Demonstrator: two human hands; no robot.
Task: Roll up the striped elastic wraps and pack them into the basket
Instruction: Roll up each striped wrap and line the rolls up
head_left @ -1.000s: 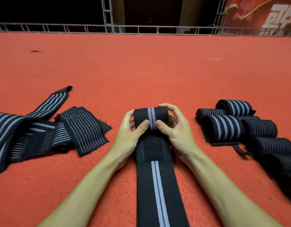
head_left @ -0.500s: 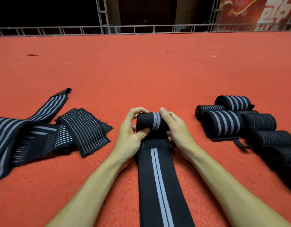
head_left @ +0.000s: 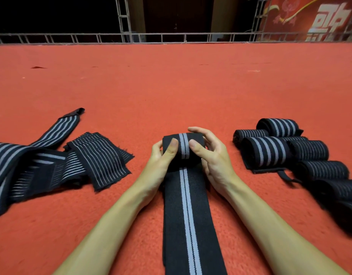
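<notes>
1. Hands work as a pair: the left hand point(head_left: 160, 161) and the right hand point(head_left: 213, 155) each curl round one end of the roll point(head_left: 183, 150). The thumbs press its near face on either side of the grey stripe and the fingers wrap over the far side. Both hands grip it; neither is free.
2. That roll is the wound-up far end of one striped wrap. It sits on the red carpet point(head_left: 171, 86) with its axis running left to right, square across the person's front. It is midway between the hands, so neither is nearer.
3. From under the roll the unrolled tail point(head_left: 188, 219) lies flat, straight back toward the person between the forearms, and runs off the bottom edge. I judge the coming turns must bring the roll toward the body along this tail, kept square so the edges stack evenly.
4. Near the right hand, the finished rolls point(head_left: 270, 151) lie bunched and touching. Off to the left, the loose wraps point(head_left: 52, 161) lie in an overlapping heap, not yet rolled.
5. No basket is in view, so packing looks some way off. Beyond the carpet stand a metal railing point(head_left: 171, 35) and a red banner point(head_left: 319, 20).
</notes>
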